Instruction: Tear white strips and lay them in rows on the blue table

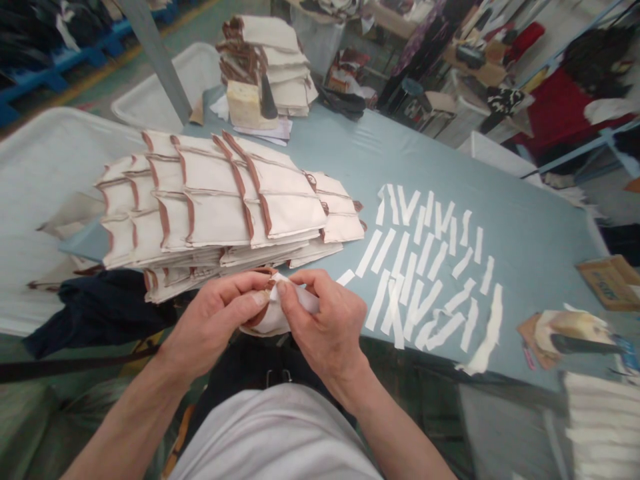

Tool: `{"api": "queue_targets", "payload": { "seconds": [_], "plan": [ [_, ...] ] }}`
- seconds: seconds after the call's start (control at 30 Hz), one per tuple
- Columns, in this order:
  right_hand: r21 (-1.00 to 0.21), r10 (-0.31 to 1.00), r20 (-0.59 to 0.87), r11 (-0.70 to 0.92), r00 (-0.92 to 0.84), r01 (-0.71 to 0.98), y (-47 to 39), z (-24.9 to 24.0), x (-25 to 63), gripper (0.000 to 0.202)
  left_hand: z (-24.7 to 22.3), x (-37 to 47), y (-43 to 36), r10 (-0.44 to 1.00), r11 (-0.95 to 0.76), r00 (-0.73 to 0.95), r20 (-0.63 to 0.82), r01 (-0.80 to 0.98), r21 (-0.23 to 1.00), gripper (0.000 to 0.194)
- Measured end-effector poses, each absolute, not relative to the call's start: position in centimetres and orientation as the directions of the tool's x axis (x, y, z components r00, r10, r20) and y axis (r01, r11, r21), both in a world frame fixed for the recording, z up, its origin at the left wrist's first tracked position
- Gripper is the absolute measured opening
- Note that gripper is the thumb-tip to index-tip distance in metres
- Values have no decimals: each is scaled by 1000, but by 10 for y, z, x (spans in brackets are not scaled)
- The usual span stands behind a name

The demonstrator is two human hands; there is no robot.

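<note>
Both hands meet at the table's near edge around a cream fabric piece [270, 321] with brown trim. My left hand [220, 317] pinches its brown-edged upper left part between thumb and fingers. Thumb and fingers of my right hand [325, 313] close on its upper right part, where a white strip shows at the fingertips. Just beyond the hands lies a wide stack of cream fabric pieces with brown edging [215, 213]. Right of it, several short white strips [410, 267] are spread in rows on the blue-grey table [540, 247].
A taller fabric stack [285, 67] stands at the back behind a yellowish block [245, 103]. A tape dispenser [575, 333] and a cardboard box [607, 283] sit on the right. White tubs [40, 143] are at the left. Dark cloth [105, 310] hangs near the left edge.
</note>
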State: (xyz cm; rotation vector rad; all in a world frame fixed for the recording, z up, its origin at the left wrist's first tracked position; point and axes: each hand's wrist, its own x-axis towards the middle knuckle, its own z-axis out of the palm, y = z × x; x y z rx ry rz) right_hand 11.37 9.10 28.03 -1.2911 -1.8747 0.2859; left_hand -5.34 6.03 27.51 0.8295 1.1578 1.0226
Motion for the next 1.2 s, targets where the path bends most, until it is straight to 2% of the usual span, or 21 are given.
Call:
{"api": "queue_targets", "payload": {
  "seconds": [0.13, 0.27, 0.37, 0.5, 0.67, 0.8, 0.93, 1.03, 1.2],
  "plan": [
    [-595, 869, 474, 433, -141, 677, 92, 280, 114, 24, 276, -54, 60, 944, 329, 108, -312, -208, 921, 30],
    [-655, 915, 377, 374, -145, 656, 92, 278, 114, 23, 279, -46, 61, 950, 312, -10, -312, 2, 950, 32],
    [-753, 963, 238, 266, -128, 601, 93, 278, 114, 23, 283, -38, 62, 956, 282, -133, -261, 170, 944, 26],
    [-886, 988, -47, 27, -148, 462, 98, 278, 117, 27, 289, -30, 64, 964, 230, -196, -178, 290, 929, 19],
    [-939, 905, -295, -215, -305, 269, 107, 275, 124, 29, 289, -25, 65, 970, 202, -206, -131, 371, 906, 18],
    [-908, 782, -413, -394, -467, 141, 119, 273, 128, 40, 287, -25, 65, 972, 191, -202, -116, 401, 896, 20],
    [-871, 677, -462, -469, -573, 147, 130, 268, 129, 51, 287, -24, 65, 975, 188, -188, -121, 397, 898, 18],
    [-863, 622, -443, -490, -646, 121, 130, 263, 127, 52, 288, -26, 67, 973, 194, -197, -120, 415, 889, 17],
    [-931, 691, -300, -362, -658, 44, 121, 258, 121, 55, 292, -39, 73, 977, 208, -19, -212, 290, 934, 18]
  ]
}}
